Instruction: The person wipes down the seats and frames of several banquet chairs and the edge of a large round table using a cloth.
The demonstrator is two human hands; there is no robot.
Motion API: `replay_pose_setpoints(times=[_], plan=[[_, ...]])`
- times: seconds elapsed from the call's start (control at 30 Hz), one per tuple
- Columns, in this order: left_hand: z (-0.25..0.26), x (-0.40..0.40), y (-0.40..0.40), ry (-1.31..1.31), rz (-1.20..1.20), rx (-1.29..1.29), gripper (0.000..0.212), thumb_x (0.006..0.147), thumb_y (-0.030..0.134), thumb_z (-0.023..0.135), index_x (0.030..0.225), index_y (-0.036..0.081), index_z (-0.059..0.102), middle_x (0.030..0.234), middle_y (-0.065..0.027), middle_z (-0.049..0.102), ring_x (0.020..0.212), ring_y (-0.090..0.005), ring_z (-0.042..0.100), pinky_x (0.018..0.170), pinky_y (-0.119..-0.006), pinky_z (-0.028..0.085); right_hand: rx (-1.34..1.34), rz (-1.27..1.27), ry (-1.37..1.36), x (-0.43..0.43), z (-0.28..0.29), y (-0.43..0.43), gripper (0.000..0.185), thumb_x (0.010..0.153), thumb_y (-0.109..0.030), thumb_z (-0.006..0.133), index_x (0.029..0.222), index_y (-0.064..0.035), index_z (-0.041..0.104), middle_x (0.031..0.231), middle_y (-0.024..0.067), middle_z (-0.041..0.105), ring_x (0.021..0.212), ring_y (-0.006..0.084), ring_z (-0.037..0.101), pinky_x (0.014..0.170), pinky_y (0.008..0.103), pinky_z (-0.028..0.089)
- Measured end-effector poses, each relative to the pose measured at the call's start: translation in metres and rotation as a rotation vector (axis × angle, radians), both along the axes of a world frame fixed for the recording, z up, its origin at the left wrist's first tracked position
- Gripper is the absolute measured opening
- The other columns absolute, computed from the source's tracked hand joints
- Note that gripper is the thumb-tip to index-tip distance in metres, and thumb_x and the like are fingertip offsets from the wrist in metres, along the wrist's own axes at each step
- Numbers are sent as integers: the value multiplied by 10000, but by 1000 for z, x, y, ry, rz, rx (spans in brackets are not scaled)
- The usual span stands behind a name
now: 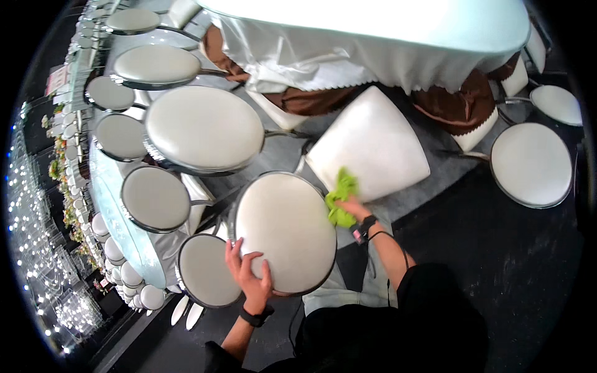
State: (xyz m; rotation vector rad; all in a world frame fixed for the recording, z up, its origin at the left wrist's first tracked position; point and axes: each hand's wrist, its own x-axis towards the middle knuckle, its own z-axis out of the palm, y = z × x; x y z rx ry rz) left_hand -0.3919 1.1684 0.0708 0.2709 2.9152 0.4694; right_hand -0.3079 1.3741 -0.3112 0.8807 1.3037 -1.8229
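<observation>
In front of me stands a chair with a round white padded backrest point(287, 233) and a white seat cushion point(373, 144). My left hand point(251, 276) rests against the lower left of the backrest, fingers spread over its face and rim. My right hand point(353, 207) grips a bright green cloth point(344, 193) at the seat's near edge, beside the backrest. Hand and cloth look blurred.
A table under a white satin tablecloth point(298, 60) stands beyond the seat. Similar chairs with a large oval backrest point(205, 128) and a smaller round backrest point(156, 198) crowd the left. Another round-backed chair point(531, 165) stands right. String lights point(46, 242) glow far left.
</observation>
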Motion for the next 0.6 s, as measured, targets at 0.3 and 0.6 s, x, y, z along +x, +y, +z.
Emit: replay_pose_setpoints(times=[0.3, 0.6], plan=[[-1, -2, -13, 89, -4, 271, 591, 805, 145, 675, 1356, 17, 503, 1490, -227, 409, 1413, -439, 342, 1155, -518, 289, 487, 147, 865, -130, 198, -86, 516, 808, -312, 708, 1276, -113, 620, 1237, 187, 583, 1131, 400, 566, 960, 486, 472], [-21, 11, -28, 312, 88, 551, 648, 923, 265, 594, 1494, 54, 370, 1568, -289, 247, 1428, -473, 290, 1157, -530, 251, 667, 676, 1062, -199, 301, -129, 505, 727, -246, 732, 1202, -93, 656, 1122, 179, 643, 1002, 419, 621, 866, 479, 505]])
